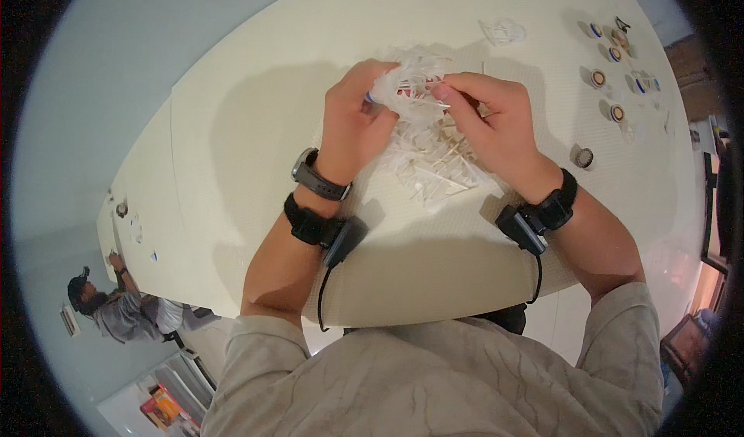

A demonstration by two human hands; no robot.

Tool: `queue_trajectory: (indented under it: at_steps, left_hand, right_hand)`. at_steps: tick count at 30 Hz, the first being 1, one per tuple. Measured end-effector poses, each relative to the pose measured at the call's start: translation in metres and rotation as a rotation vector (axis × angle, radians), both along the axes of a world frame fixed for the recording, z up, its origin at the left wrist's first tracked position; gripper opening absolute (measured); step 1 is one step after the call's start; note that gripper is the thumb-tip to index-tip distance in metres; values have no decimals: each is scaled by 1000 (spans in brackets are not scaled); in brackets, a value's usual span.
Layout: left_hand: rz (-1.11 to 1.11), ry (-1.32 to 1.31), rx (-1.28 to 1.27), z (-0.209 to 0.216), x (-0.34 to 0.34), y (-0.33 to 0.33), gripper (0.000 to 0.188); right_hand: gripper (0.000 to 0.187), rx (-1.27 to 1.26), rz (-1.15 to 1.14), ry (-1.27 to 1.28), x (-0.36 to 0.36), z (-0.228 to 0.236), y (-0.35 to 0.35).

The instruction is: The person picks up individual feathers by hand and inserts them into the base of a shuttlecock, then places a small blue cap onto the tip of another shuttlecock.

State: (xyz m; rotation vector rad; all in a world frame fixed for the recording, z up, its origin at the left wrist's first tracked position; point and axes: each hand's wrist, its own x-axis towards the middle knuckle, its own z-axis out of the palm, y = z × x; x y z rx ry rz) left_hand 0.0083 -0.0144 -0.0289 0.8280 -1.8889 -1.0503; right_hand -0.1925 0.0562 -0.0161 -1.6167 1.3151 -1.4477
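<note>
My left hand [353,115] is closed around a bunch of crinkled clear plastic wrapping [415,72], with thin pale sticks showing in it. A bit of blue shows beside the left fingers; what it belongs to is mostly hidden. My right hand [502,119] meets the bunch from the right, thumb and forefinger pinched at its edge on what looks like a thin pale stick. Right below both hands, a loose pile of thin pale sticks and clear wrappers [438,169] lies on the cream table [256,173].
Several small round containers [597,79], some blue-rimmed, stand at the far right. A dark-ribbed round piece [584,157] lies nearer my right arm. Clear plastic [502,31] rests at the back. Wrist devices with cables hang at both wrists. Another person [116,305] sits at the left end.
</note>
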Motion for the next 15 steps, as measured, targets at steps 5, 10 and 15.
queue_trajectory:
  at_steps: [5, 10, 15]
  left_hand:
    - [-7, 10, -112, -18, 5, -8, 48]
    - [-37, -25, -137, -13, 8, -5, 51]
    - [-44, 20, -148, -6, 6, -2, 42]
  right_hand:
    - [13, -39, -29, 30, 1, 4, 3]
    - [12, -122, -65, 65, 2, 5, 5]
    - [11, -178, -86, 29, 5, 4, 4]
